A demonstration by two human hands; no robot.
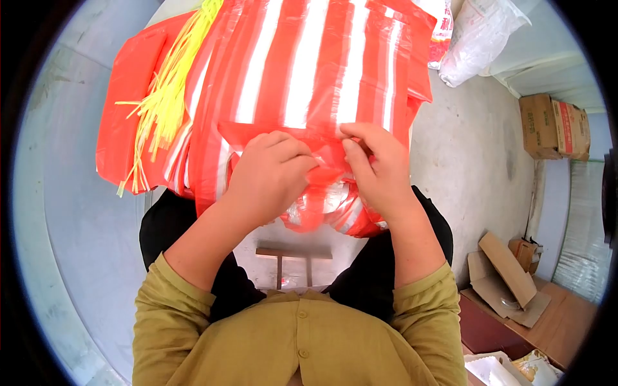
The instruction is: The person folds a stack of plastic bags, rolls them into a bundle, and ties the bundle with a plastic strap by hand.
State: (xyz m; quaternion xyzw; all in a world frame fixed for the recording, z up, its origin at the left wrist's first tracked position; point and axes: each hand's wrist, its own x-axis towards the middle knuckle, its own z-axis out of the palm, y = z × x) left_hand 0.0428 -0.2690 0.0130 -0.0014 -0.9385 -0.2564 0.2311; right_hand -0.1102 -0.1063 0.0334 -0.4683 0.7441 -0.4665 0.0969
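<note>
A thick stack of red-and-white striped plastic bags (302, 71) lies in front of me, reaching toward my lap. My left hand (273, 168) is closed on the red film near the stack's front edge, its fingertips partly hidden. My right hand (381, 164) faces it with curled fingers, thumb and forefinger pinching the film at the same edge. Between and below the hands, a crumpled part of the bags hangs over the edge. A bundle of yellow plastic strips (166, 103) is draped over the stack's left side, above folded red plastic (122, 122).
White sacks (479, 38) stand on the floor beyond the stack. Cardboard boxes (555, 127) sit against the right wall. An opened carton (505, 280) rests on a brown surface (560, 321) at lower right. A small wooden frame (293, 253) shows between my legs.
</note>
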